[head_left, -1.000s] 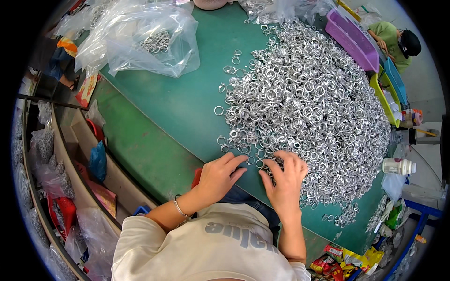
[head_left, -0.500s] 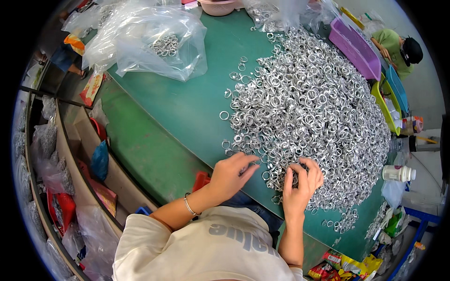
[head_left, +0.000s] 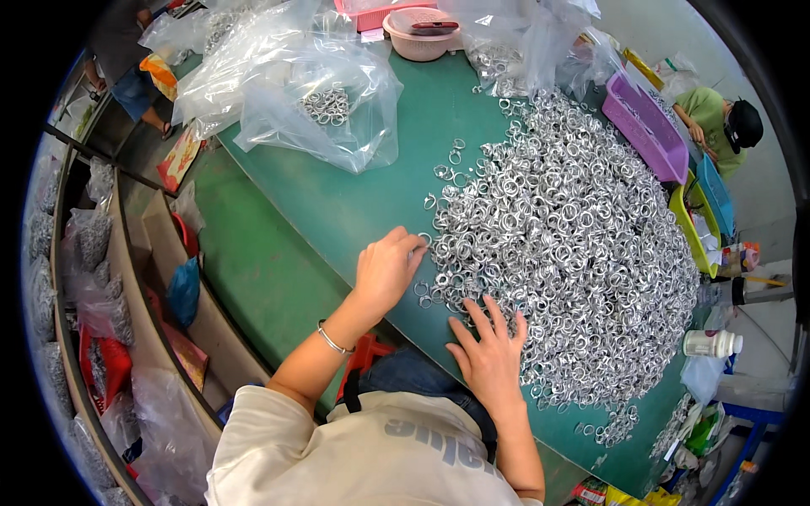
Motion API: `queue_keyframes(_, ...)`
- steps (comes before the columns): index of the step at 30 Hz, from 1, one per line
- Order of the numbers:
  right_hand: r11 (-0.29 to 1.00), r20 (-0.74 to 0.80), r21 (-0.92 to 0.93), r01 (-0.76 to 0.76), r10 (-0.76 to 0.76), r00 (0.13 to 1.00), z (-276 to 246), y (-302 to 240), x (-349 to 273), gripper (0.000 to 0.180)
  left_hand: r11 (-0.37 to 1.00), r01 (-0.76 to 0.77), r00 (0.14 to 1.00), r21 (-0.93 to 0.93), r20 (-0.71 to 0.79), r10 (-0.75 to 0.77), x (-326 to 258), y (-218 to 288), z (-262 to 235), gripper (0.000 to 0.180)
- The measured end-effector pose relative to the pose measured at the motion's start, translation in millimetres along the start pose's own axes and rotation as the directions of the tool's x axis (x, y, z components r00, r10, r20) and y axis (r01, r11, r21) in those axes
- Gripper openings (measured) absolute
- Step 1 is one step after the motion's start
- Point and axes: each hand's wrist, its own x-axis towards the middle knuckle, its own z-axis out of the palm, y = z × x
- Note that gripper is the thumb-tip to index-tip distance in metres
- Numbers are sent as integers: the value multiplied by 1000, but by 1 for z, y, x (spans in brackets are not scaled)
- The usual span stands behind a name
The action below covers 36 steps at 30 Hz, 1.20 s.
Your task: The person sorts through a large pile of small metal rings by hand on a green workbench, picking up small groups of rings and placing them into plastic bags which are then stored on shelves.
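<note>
A large heap of silvery metal rings (head_left: 574, 228) covers much of the green table (head_left: 337, 202). My left hand (head_left: 386, 268) is at the heap's left edge, fingers drawn together, with a single ring (head_left: 425, 239) at its fingertips. A bracelet circles that wrist. My right hand (head_left: 491, 356) rests at the near left edge of the heap, fingers spread and pointing away from me. Nothing shows in its grasp. A few loose rings (head_left: 423, 292) lie between the two hands.
A clear plastic bag (head_left: 354, 143) with rings inside lies at the far left. Beyond stands a pink basket (head_left: 422, 42). Purple (head_left: 645, 135) and yellow-green (head_left: 693, 221) baskets line the right side, near a white bottle (head_left: 710, 343). A person in green (head_left: 704, 114) is at far right.
My left hand has moved left and away from me to the lone ring at the edge. My right hand has shifted left and its fingers have spread. The view has moved too.
</note>
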Motion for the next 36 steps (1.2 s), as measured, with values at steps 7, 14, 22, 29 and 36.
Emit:
queue_keyframes(7, 977, -151, -88, -194, 180, 972, -4, 15, -14, 28, 997, -69, 997, -25, -22, 68, -15, 3, 3, 15)
queue_keyframes(14, 960, -315, 44, -277, 276, 908, -12, 25, -34, 31, 934, 71, 992, -349, -77, -104, -25, 3, -8, 15)
queue_keyframes(22, 879, -624, 184, -441, 451, 639, -22, 37, -114, 17, 331, 639, 758, -695, 643, -113, -64, 58, -1, 11)
queue_keyframes(29, 646, -629, 258, -718, 676, 383, -11, 44, -187, 29, 835, -304, 774, -458, 393, 497, -106, 107, 31, 13)
queue_keyframes(36, 714, -460, 225, -663, 677, 574, 2, 28, -153, 61, 846, -387, 821, -367, 279, 497, -105, 115, 57, 13)
